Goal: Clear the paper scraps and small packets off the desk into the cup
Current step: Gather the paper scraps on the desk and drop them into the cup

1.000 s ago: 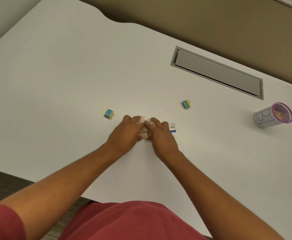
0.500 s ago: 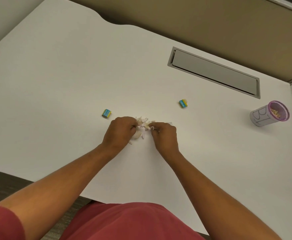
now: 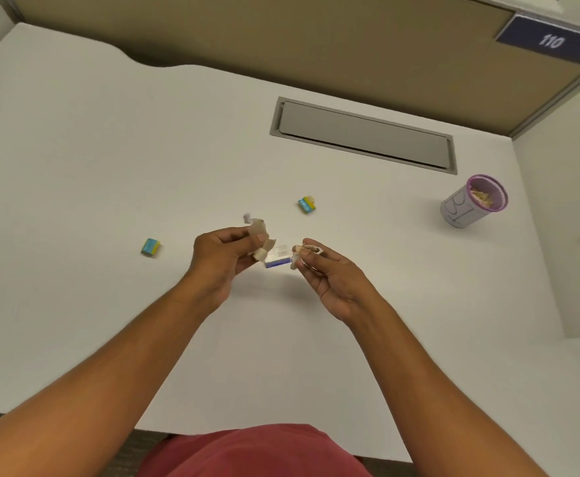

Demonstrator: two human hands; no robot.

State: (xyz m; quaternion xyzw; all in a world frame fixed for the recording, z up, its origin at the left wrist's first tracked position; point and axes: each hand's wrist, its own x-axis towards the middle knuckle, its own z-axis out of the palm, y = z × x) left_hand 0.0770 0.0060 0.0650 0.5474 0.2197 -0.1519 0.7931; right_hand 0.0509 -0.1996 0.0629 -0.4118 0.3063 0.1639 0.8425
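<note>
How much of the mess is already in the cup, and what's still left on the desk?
Some scraps already sit inside the cup. Right now the left hand grips a bunch of paper scraps, and the right hand pinches a few more. Still on the desk: the white-and-blue packet between the hands, plus two blue-and-yellow packets. So roughly partway done.

Both hands hold paper scraps above the white worktop (image 3: 75, 160)

The left hand (image 3: 224, 258) and right hand (image 3: 329, 273) each pinch paper scraps (image 3: 259, 232) in curled fingers (image 3: 307, 258); a white packet (image 3: 278, 257) lies between them. Two blue-yellow packets sit at ten (image 3: 151, 247) and one o'clock (image 3: 307, 204), the cup (image 3: 467, 206) at two.
</note>
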